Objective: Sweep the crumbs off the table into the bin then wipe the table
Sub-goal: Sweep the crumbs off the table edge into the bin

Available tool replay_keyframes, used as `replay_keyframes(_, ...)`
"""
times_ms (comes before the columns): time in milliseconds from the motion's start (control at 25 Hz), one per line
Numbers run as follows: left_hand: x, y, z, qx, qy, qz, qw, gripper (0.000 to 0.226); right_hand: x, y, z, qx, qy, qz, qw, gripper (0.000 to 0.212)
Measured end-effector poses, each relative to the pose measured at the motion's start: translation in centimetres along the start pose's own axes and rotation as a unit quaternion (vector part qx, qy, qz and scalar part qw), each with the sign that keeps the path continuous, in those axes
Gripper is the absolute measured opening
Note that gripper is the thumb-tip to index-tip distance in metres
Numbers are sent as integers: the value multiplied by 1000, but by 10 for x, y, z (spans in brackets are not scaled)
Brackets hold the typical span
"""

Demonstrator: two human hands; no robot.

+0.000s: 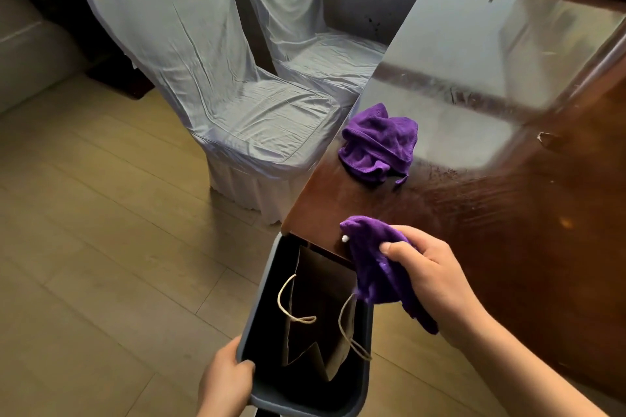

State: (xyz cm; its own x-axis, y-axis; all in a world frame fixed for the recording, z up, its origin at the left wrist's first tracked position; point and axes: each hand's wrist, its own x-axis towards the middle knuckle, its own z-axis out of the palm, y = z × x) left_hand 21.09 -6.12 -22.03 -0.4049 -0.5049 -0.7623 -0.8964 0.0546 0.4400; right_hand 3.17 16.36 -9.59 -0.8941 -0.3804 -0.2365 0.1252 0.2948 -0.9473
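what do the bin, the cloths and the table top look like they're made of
Bin: likely plastic, smooth dark-grey wall. Cloths: probably microfibre, fuzzy purple nap, soft folds. Table: seemingly dark wood, grain visible, glossy finish reflecting the window; possibly glass-topped.

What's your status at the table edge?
Left hand holds bin under edge. Right hand grips cloth, white crumb at the lip. Spare cloth on table, clear of path.
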Motion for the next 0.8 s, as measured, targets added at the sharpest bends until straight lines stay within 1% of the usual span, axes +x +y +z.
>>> replay_keyframes(80,-5,2,0,3,1,11,1000,39,-7,-4,2,57,-12,17,998,21)
replay_keyframes(160,-9,1,1,1,1,17,1000,38,-9,-8,-3,85,-1,9,996,22)
replay_keyframes(320,-15,-2,1,-12,-3,19,1000,36,-4,-20,-22,178,14,10,984,23)
replay_keyframes(400,-17,-3,1,-14,-5,21,1000,36,6,-24,-32,172,36,-4,984,26)
replay_keyframes(480,-16,-3,0,-18,-9,18,1000,36,24,-22,-40,83,87,-23,992,28)
replay_keyframes(560,-16,-5,-1,-18,-7,17,1000,36,38,-17,-42,-81,125,-29,988,26)
replay_keyframes(640,-19,-7,-2,-19,-5,19,1000,37,36,-8,-33,-254,111,-51,959,29)
replay_keyframes(680,-19,-8,-3,-20,-4,20,1000,38,29,-5,-24,-304,92,-78,945,33)
replay_keyframes(720,-19,-8,-4,-22,-3,19,1000,37,22,-3,-14,-319,71,-103,939,37)
replay_keyframes(800,-18,-10,-5,-21,-6,17,1000,37,8,-4,2,-301,33,-129,944,42)
